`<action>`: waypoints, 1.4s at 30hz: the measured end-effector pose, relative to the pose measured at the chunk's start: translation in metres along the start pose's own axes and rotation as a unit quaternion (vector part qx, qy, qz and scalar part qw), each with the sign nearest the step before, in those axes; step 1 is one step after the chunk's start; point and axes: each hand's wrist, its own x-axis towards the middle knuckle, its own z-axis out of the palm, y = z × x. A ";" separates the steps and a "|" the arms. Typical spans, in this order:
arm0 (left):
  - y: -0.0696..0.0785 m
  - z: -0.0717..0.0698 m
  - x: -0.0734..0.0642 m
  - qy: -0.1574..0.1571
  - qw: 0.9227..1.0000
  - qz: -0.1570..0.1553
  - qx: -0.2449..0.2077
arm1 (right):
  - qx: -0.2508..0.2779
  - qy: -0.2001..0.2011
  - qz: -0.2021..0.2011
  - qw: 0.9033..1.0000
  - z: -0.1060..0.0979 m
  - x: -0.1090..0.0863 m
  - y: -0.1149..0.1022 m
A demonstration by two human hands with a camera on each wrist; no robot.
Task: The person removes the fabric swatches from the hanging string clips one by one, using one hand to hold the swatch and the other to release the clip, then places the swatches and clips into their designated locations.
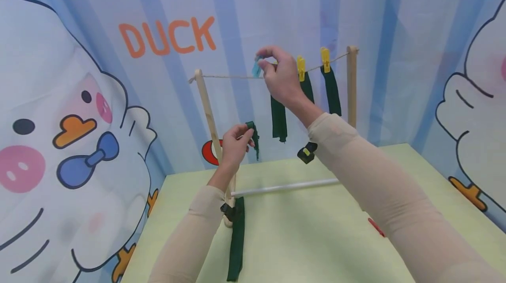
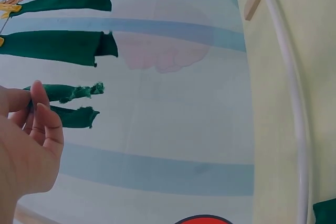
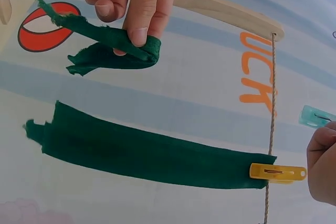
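Note:
My left hand (image 1: 236, 146) pinches a dark green cloth strip (image 3: 113, 51), folded over at the fingertips with both frayed ends hanging free. It is below the rope (image 1: 229, 77) and apart from it. Higher up, my right hand (image 1: 282, 76) holds a light blue clothespin (image 1: 257, 67) between thumb and finger, right beside the rope. Several green strips hang from the line: one nearest (image 3: 152, 148) under a yellow clothespin (image 3: 278, 172), others (image 1: 332, 92) farther right with yellow clothespins (image 1: 325, 59). In the head view my right hand partly covers the nearest strip's top.
Wooden posts (image 1: 207, 109) (image 1: 352, 85) carry the rope at both ends, and a white rod (image 1: 288, 186) joins them low down. Another green strip (image 1: 237, 241) lies by the left post. A small red object (image 1: 376, 227) lies on the pale table (image 1: 316, 243). Printed curtains stand behind.

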 end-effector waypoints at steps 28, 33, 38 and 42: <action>-0.013 -0.001 -0.014 -0.004 1.000 -0.011 0.007 | -0.084 -0.027 0.004 0.996 -0.052 -0.064 0.025; -0.013 0.001 -0.018 -0.007 1.000 -0.022 0.007 | -0.103 -0.024 0.029 0.994 -0.064 -0.076 0.041; -0.014 0.003 -0.021 -0.003 1.000 -0.026 0.005 | -0.101 -0.018 0.044 0.994 -0.070 -0.086 0.049; -0.016 0.003 -0.024 0.009 0.999 -0.032 0.001 | -0.093 -0.016 0.060 0.994 -0.072 -0.094 0.052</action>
